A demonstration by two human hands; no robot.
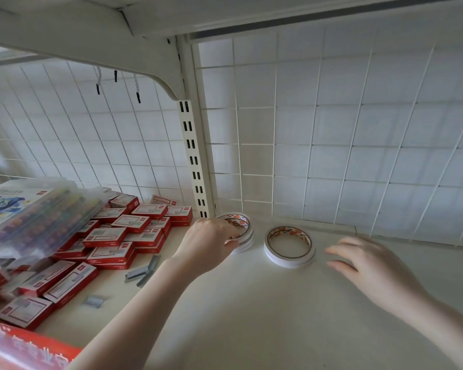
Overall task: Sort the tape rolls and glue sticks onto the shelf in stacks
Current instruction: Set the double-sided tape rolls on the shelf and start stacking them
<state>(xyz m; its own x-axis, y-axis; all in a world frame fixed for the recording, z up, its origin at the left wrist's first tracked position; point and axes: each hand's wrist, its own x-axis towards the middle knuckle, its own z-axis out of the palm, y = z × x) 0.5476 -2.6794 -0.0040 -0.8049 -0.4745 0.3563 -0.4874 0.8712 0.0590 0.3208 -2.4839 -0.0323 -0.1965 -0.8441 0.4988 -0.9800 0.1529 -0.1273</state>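
I am looking down at a cream shelf (251, 303) backed by a white wire grid (358, 129), with a slotted upright post (193, 161) splitting the grid in two and a bracket of the shelf above curving in from the upper left

At the far left of the shelf lies a clear plastic case of coloured pens (35, 212), tilted and resting on a loose heap of small red and white boxes (112, 236) that spreads toward the middle. A larger red box (19, 351) fills the bottom left corner. A few grey strips of staples (145, 271) lie bare on the shelf beside the heap

My left hand (211, 241) reaches in from the lower left to the back of the shelf, just right of the post. Its fingers are curled round the near rim of the left stack of tape rolls (243, 231), white rings lying flat one on another; I cannot tell how many

Just beside it, to the right and not touching, lies the right stack of tape rolls (289, 260), also flat on the shelf

My right hand (369, 265) hovers palm down near that right stack, fingers spread and relaxed, holding nothing, apart from the rolls
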